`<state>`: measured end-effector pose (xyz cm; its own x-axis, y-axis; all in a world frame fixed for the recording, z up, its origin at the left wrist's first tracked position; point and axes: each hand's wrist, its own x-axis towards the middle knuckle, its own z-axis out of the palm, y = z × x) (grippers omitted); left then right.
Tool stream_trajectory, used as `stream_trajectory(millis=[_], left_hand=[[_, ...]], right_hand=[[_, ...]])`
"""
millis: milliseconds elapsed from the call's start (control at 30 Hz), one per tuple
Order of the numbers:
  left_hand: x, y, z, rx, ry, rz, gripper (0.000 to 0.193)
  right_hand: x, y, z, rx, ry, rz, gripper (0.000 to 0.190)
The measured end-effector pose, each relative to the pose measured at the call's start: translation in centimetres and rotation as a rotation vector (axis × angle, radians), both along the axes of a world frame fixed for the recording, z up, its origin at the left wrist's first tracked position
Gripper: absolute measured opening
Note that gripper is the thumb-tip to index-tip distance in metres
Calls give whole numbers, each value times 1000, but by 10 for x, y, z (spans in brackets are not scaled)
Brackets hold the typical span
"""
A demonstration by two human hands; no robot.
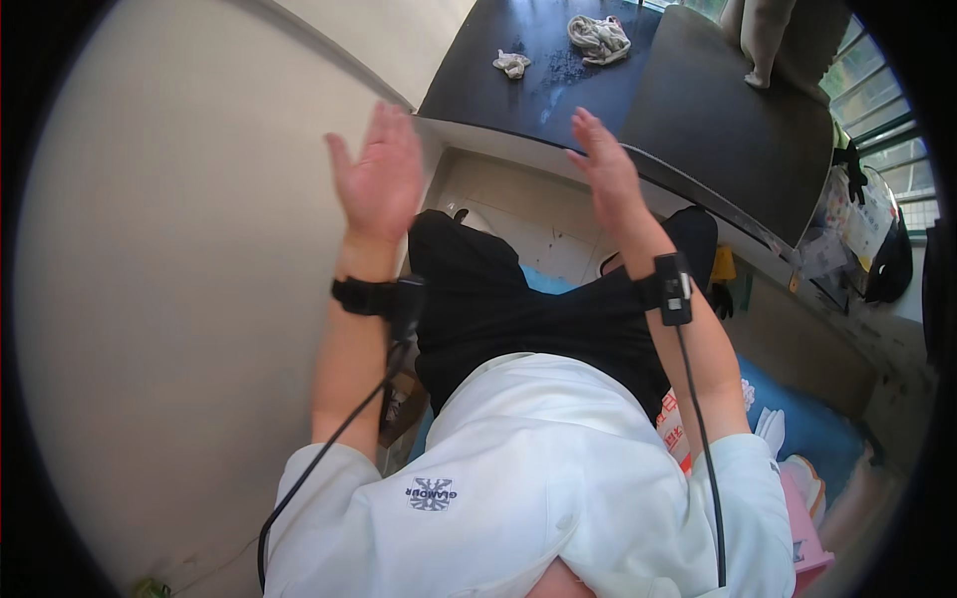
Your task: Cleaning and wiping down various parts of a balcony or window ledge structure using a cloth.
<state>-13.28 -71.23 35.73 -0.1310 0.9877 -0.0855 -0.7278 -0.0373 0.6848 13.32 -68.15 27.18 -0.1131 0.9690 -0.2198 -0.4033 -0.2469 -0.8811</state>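
Note:
My left hand [381, 176] is raised flat beside the wall, palm showing, with the thumb apart and nothing in it. Opposite it, my right hand [607, 172] is held up edge-on before the dark tabletop [546, 97], its thumb away from the fingers and no object in it. On that tabletop lie a small crumpled white cloth [511, 64] and a larger bunched, whitish cloth [599, 39], both beyond my hands. A black strap with a cabled device [674, 290] sits on my right forearm, and a similar strapped device [404, 306] is on the left.
A bare wall [164, 299] runs close along my left. At the right end of the table hang plastic bags [852, 217] near a barred window [882, 97]. A pink container [804, 523] stands low at my right, by a blue surface [804, 418].

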Motion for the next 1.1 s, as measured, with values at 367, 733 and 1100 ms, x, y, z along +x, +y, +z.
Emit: stream_trajectory(millis=[367,733,1100], left_hand=[[-46,-45,-26,-192,202,85,81],[-28,-32,-30,-217,358,6,79],[104,20,-106,-213,124,-280,75]], right_hand=[[59,-15,-61,-170,-167,-132,56],[76,-31,-60,-139,-239,-151,52],[-72,-9,-73,538,-501,79,52]])
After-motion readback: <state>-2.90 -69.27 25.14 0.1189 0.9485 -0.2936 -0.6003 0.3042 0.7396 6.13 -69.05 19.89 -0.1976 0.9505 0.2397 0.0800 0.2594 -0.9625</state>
